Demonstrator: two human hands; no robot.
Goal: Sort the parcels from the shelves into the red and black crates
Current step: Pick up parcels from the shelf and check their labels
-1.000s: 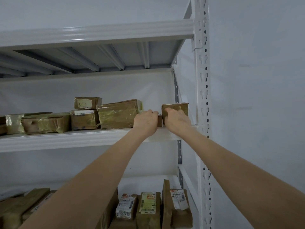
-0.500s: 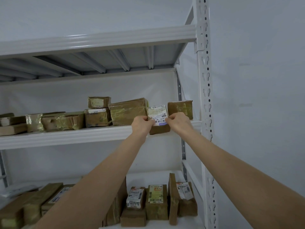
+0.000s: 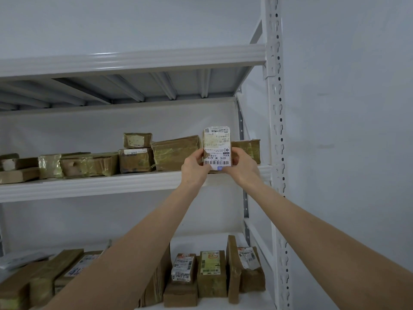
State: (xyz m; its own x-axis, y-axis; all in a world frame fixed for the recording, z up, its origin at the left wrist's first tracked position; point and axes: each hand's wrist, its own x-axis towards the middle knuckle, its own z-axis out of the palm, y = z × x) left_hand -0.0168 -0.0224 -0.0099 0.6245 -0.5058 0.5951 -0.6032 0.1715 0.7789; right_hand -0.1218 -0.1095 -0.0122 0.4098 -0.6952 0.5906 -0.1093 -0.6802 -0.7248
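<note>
The small brown cardboard parcel with a white shipping label (image 3: 216, 145) is held upright in front of the white metal middle shelf (image 3: 100, 186). Its long axis runs 12 to 6 o'clock, label towards the camera, barcode at the 6 o'clock end. The left hand (image 3: 195, 166) pinches its 8 o'clock corner and the right hand (image 3: 243, 167) its 4 o'clock corner, fingers curled round the edges. That shelf holds a row of brown taped boxes (image 3: 176, 153) towards 9 o'clock. The lower shelf (image 3: 257, 297), at 6 o'clock, holds labelled brown parcels (image 3: 211, 274), several standing on end.
</note>
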